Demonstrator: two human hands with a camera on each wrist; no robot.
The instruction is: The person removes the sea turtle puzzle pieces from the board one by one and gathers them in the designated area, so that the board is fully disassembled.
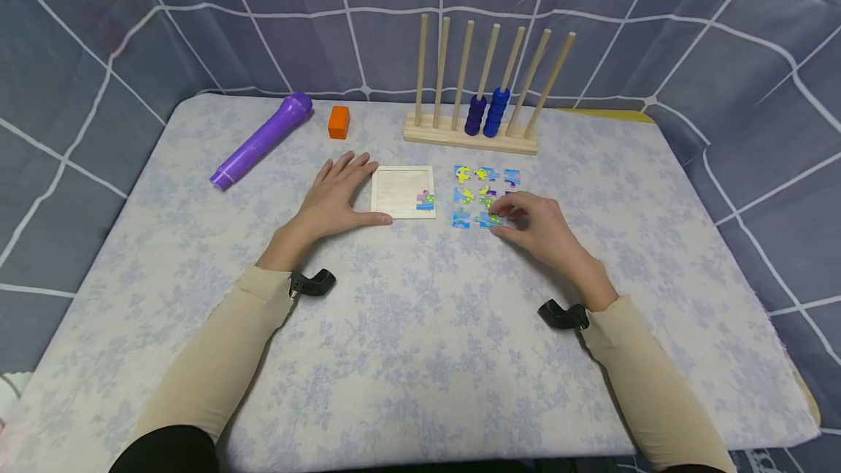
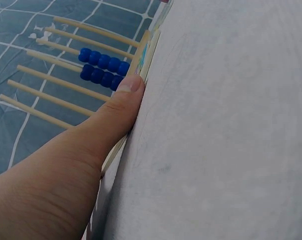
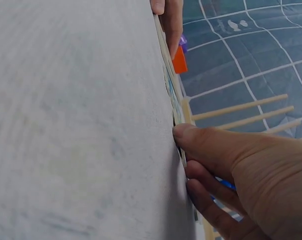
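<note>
My left hand (image 1: pixel 333 199) spreads around the left side of a square wooden puzzle tray (image 1: pixel 393 193), thumb at the near edge and fingertips by the far left corner. One colourful jigsaw piece (image 1: pixel 425 201) lies in the tray's lower right corner. To the right, loose jigsaw pieces (image 1: pixel 463 174) are laid out in rows on the cloth. My right hand (image 1: pixel 542 228) reaches in from the right, its thumb and index finger pinching a blue-green jigsaw piece (image 1: pixel 486 220) in the nearest row. In the right wrist view, the thumb (image 3: pixel 188 134) is low at the pieces' edge, close over the table.
Behind the pieces stands a wooden peg rack (image 1: pixel 469 139) with dark blue and blue beads on two pegs. A purple tube (image 1: pixel 263 139) and an orange block (image 1: pixel 338 122) lie at the back left. A grey checked curtain (image 1: pixel 394 50) hangs behind the cloth-covered table (image 1: pixel 420 349).
</note>
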